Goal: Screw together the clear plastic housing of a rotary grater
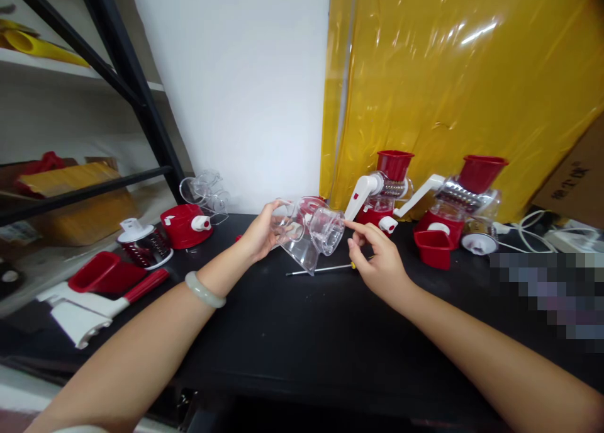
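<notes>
My left hand is closed around one end of a clear plastic grater housing, which is tilted above the black table. My right hand is at the other end, its index fingertip at the rim and its thumb apart; whether the finger presses on it cannot be told. Below the housing lies a screwdriver with a thin metal shaft; my right hand partly hides its yellow handle. Something red shows behind the housing, mostly hidden.
Two red-and-white rotary graters stand at the back right, near a red pusher and a grating drum. Leftward are a red base, another drum, a clear housing and a white handled part. Shelving borders the left.
</notes>
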### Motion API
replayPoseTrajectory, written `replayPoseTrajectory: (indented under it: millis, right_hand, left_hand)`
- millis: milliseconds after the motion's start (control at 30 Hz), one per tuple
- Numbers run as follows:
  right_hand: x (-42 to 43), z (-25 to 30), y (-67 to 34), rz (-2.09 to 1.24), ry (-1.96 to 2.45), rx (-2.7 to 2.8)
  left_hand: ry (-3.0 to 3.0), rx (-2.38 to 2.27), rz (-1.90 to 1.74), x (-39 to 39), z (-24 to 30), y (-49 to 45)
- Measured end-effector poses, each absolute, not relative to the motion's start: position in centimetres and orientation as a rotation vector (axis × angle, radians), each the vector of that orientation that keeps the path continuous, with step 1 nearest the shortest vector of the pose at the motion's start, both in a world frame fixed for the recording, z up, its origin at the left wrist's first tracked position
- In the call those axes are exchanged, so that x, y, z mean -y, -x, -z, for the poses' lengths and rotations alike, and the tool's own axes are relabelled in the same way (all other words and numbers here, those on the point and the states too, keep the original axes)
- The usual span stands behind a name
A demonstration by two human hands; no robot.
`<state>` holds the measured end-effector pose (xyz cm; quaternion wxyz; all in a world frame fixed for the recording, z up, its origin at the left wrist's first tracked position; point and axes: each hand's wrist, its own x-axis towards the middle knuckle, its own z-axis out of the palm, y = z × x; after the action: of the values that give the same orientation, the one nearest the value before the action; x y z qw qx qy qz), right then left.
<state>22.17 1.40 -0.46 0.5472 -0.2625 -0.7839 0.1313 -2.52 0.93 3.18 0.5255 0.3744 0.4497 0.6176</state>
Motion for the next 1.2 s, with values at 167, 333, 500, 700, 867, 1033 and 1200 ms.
replayPoseTrajectory:
  millis: [167, 333, 500, 700, 867, 1033, 1200]
  right_hand:
    - [-1.7, 0.3, -22.7, -0.204, 0.647, 1.917]
    - [-2.1, -0.3, -23.3, -0.1, 0.627, 1.958]
    - [-2.6, -0.6, -23.8, 0.14, 0.607, 2.039]
    - [-2.7, -0.9, -23.9, 0.334, 0.606, 2.056]
    - [-2.7, -0.8, -23.9, 0.333, 0.613, 2.078]
    - [-2.6, -1.0, -23.9, 0.241, 0.576, 2.065]
    - [-2.4, -1.0, -23.8, 0.2, 0.553, 2.05]
  left_hand:
    - [-0.908, -1.049, -1.468, -0.7, -3.3, 2.1]
    - [-0.902, -1.054, -1.436, -0.5, -3.4, 2.0]
    - [-0.903, -1.038, -1.367, -0.5, -3.3, 2.0]
    - [-0.883, -1.047, -1.354, -0.5, -3.6, 1.9]
    - [-0.876, -1.069, -1.352, -0.5, -3.5, 2.1]
    - [-0.908, -1.053, -1.341, -0.6, -3.4, 2.2]
    - [-0.902, -1.044, -1.322, -0.8, -3.1, 2.4]
